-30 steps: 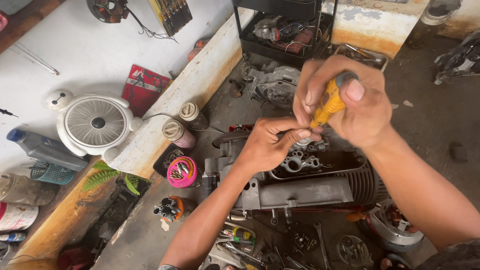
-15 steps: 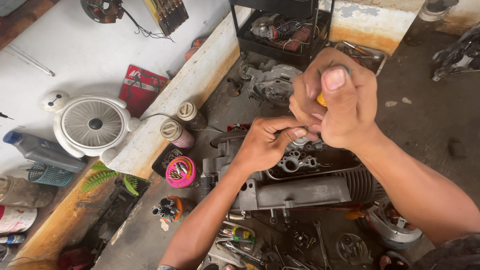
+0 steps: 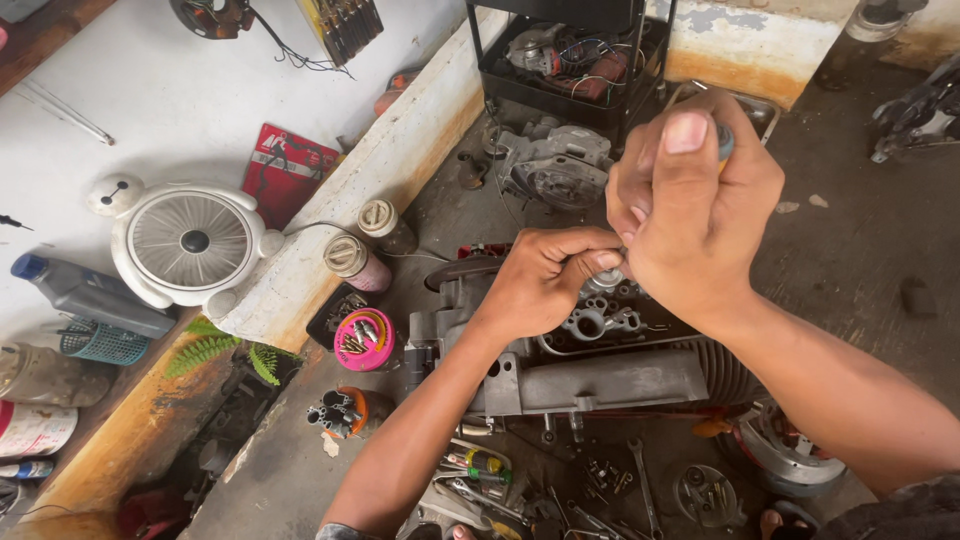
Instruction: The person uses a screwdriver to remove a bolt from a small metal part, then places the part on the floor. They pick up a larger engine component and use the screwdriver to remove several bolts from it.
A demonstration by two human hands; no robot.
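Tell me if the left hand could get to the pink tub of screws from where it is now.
Probably yes. The left hand pinches something small over the engine block, and the pink tub sits open just beside its forearm with nothing between; it would first have to let go.

Right hand (image 3: pixel 690 215) is gripping a tool handle (image 3: pixel 724 140) upright; left hand (image 3: pixel 545 280) is pinching its tip over the grey engine (image 3: pixel 600 375).

Right hand (image 3: pixel 690 200) rolled over the tool (image 3: pixel 724 142); yellow handle now hidden, apparently turned. Left hand (image 3: pixel 545 280) unmoved.
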